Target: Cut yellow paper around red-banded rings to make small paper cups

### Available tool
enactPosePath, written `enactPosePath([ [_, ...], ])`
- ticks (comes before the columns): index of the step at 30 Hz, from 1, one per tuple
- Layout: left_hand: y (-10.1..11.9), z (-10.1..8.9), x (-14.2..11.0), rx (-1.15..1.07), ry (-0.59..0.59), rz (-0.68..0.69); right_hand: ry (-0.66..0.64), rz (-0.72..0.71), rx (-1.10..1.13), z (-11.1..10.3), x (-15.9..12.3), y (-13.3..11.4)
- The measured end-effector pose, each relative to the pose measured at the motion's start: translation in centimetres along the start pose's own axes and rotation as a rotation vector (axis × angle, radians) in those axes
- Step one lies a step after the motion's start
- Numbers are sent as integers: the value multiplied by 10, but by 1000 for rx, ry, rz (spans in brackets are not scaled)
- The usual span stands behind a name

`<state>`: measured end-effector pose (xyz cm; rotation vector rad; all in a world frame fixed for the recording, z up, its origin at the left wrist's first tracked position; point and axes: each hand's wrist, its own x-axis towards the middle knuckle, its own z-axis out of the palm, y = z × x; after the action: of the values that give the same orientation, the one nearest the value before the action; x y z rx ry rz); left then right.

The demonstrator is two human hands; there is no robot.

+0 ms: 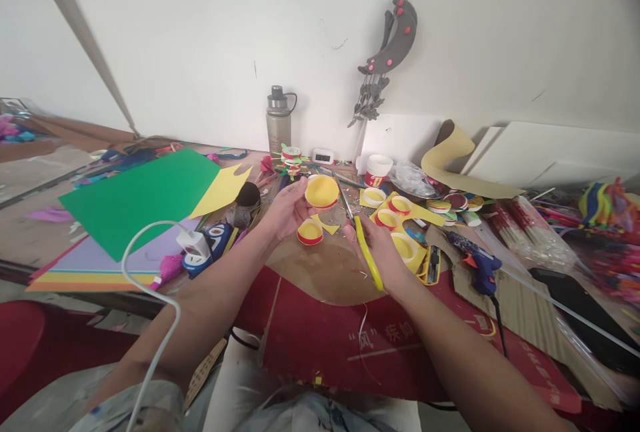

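Note:
My left hand (291, 209) is closed on a shallow paper cup bottom (323, 192) with a yellow inside and a red and white rim, tilted toward me. In my right hand (377, 252) are scissors (367, 252) with yellow handles, their blades pointing up beside the cup's right edge. I cannot tell whether the blades touch it. Below, a second yellow-lined cup bottom (310, 232) rests on the brown board (310, 272) near a yellow paper scrap (327, 224). More cup rings (387, 219) sit on cut yellow paper (420, 209) to the right.
At right lie a blue glue gun (475, 262), a yellow utility knife (431, 265) and a black phone (590, 309). Green paper (140, 199) and a power strip (203, 252) with a white cable (133, 252) are at left. A bottle (279, 122) and paper cup (378, 171) stand behind.

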<state>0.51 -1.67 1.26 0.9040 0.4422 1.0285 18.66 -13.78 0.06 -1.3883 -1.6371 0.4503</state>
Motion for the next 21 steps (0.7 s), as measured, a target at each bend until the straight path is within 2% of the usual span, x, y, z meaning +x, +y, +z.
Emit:
enactPosePath([
  [9,12,-1,-3,84,-121,58,-69,23,131,-1,-1,-4],
  [21,12,0,-6,183,-155,15,-105,97,197,0,-2,-2],
])
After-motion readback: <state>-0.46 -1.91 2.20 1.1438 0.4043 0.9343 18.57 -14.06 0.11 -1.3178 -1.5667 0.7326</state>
